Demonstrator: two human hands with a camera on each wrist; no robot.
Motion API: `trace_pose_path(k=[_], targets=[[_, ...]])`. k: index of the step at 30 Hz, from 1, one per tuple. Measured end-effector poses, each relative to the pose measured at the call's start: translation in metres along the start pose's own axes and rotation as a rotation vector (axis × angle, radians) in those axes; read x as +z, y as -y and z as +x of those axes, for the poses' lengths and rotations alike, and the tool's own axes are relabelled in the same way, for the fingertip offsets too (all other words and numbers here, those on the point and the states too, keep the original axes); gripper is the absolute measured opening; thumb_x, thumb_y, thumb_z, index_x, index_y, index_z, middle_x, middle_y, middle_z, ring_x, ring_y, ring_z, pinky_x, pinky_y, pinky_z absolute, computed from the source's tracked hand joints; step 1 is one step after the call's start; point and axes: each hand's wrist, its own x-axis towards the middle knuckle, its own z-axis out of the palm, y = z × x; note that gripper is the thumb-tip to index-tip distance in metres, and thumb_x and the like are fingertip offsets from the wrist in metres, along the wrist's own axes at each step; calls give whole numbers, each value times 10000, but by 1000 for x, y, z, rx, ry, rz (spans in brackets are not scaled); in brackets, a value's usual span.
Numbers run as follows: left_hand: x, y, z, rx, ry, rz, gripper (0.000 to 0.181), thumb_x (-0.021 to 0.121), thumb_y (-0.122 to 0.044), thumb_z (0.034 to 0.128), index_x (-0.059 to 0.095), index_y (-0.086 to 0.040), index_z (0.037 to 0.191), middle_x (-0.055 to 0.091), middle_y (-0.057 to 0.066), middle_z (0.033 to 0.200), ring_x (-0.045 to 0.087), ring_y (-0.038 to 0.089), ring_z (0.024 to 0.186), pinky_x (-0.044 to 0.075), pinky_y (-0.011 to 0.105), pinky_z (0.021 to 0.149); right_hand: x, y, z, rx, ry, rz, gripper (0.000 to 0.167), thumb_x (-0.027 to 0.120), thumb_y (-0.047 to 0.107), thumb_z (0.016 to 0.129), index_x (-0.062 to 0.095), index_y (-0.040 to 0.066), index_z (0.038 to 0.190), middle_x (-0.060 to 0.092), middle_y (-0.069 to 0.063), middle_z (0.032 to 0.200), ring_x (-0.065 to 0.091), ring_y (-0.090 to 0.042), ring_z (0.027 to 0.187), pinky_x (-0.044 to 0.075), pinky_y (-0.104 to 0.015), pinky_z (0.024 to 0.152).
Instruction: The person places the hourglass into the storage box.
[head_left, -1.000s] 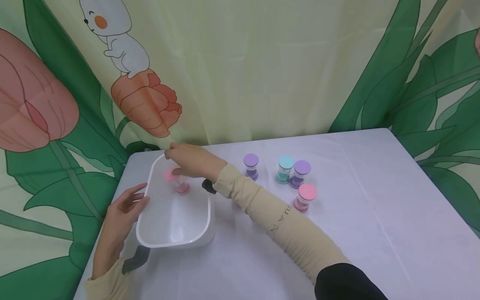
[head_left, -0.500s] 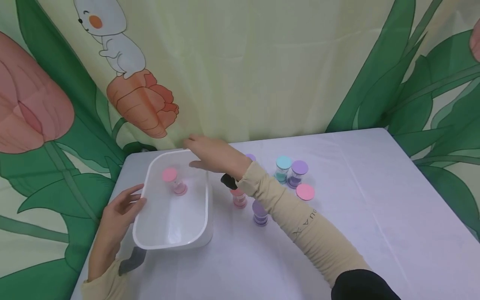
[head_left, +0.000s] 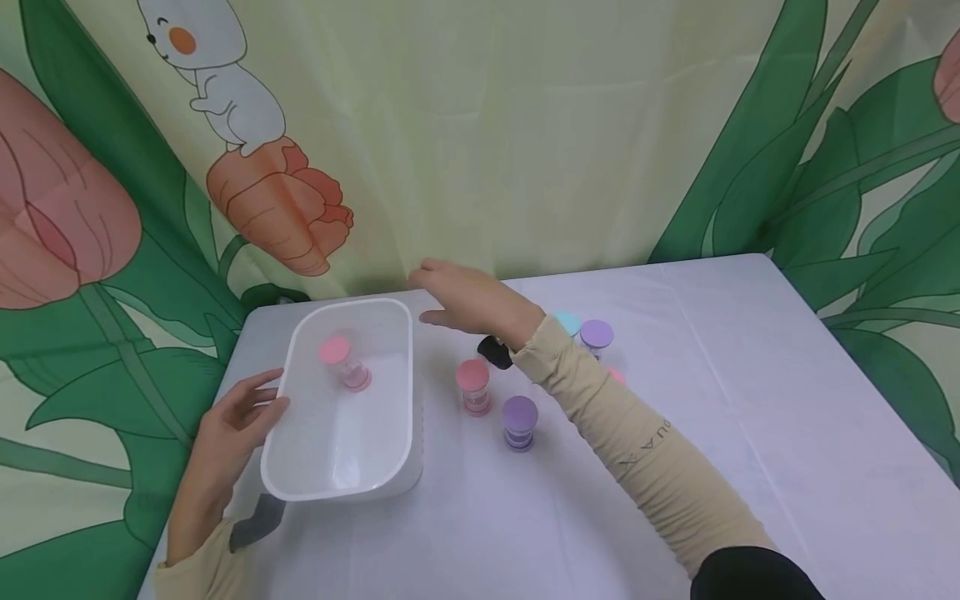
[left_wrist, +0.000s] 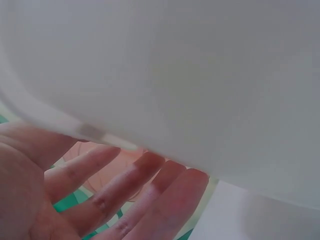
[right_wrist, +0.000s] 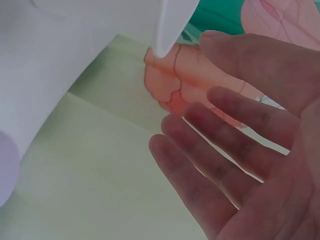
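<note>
Head view: a beige right sleeve (head_left: 637,433), ribbed with wrinkles and printed with dark letters, stretches across the table (head_left: 750,375) and partly hides the things behind it: a turquoise timer (head_left: 567,322), whose round lid peeks out, a far purple timer (head_left: 597,335) beside it, and a sliver of pink lid (head_left: 617,375). On the near side of that arm, a pink table timer (head_left: 474,383) and a near purple timer (head_left: 519,421) stand apart from each other, well exposed. Each has a clear, glassy body between flat coloured discs. Left of them sits a white bin (head_left: 345,450), glossy, smooth and rounded at the corners, with a pink bin timer (head_left: 347,368) inside, toward its far left part, seemingly standing on its base. The left hand (head_left: 236,421) has its fingers extended and a little bent, their tips against the bin's outer left side; the bin's pale wall fills most of the left wrist view. The right hand (head_left: 476,302) is released, fingers outstretched and slightly apart, just beside the bin's far right corner; a black band (head_left: 495,352) shows at its wrist. Behind the creased white cloth hangs a soft cream curtain (head_left: 562,150), printed with a rabbit (head_left: 240,108) on a carrot (head_left: 273,204), tulips and broad green leaves.
</note>
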Motion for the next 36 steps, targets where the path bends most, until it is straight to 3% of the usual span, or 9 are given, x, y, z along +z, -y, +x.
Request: trace_pose_path(k=[17,25,36], targets=[[0,3,-2,27,1,-36,594,616,-366,978,428,-134,1492,550,-282,1106,613,-114,946,555,201,755,-1,-30,-26,114,42,49,422,714,210,925,604,32,1291,575,-101,1279,605,-246,1141,479,-350,1000],[2,2,-3,42,-4,-35,578,618,-373,976,448,-143,1479,562,-245,1120,623,-95,948,558,215,759,3,-41,-31,111,61,42,417,761,171,876,647,12,1244,605,-130,1253,619,-252,1062,497,-356,959],[2,2,-2,43,-12,-32,584,619,-368,976,443,-143,1485,564,-241,1119,619,-98,945,559,219,753,9,-53,-37,115,92,81,390,752,103,858,658,9,1225,603,-138,1270,585,-275,1150,465,-373,1021]])
